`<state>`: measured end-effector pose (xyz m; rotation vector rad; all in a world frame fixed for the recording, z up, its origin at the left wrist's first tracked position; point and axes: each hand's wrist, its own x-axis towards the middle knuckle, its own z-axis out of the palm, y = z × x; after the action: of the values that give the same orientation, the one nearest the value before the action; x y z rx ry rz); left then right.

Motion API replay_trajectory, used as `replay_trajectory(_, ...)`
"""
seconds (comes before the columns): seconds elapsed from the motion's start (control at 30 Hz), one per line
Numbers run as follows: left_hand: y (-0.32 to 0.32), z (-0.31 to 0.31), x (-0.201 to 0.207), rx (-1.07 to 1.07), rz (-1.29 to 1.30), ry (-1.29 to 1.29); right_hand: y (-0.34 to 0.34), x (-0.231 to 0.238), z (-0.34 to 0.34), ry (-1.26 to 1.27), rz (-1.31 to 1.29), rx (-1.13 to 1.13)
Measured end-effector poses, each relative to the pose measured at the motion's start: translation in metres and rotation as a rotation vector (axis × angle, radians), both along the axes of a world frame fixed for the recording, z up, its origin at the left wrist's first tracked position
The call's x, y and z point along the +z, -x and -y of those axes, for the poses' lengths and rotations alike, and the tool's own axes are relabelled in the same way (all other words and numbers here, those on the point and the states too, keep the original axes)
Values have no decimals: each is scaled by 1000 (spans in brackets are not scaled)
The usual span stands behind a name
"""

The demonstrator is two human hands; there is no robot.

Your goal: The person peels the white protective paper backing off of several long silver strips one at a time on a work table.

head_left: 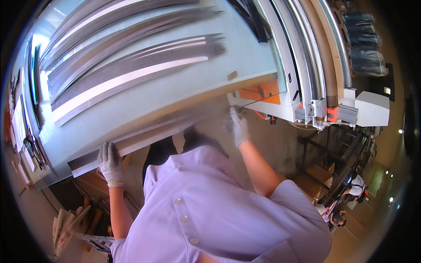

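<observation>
As both gloved hands grip, the metal strip (153, 133) spans between fingers (109, 151).

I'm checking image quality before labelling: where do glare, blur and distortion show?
Head view: glare whitens the metal strips and the table's left end; the right hand is motion-blurred, the left hand sharper; fisheye bends straight edges, with a black rim.

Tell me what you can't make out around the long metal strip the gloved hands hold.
Head view only:
- Right hand: motion-blurred, so its grip on the long grey metal strip is unclear.
- Left hand: fingertips hidden over the strip's edge.
- Floor below the table: hidden by the person's lilac shirt.
</observation>
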<state>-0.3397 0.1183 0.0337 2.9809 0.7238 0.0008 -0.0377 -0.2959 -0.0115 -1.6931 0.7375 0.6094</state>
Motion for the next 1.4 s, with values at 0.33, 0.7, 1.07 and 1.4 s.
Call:
replay_trajectory(0.33, 12, -4, 5, 23, 113, 117, -14, 110, -50, -180, 200, 217)
replay_trajectory(0.7, -18, -4, 22, 17, 264, 19, -40, 201, -92, -126, 350, 183)
replay_trajectory(1.07, -92, -74, 64, 41, 535, -245, -110, 127, -125, -158, 521, 224)
replay_trajectory(1.4, -258, -211, 28, 9, 362, -366, -271, 77, -249, -222, 521, 99)
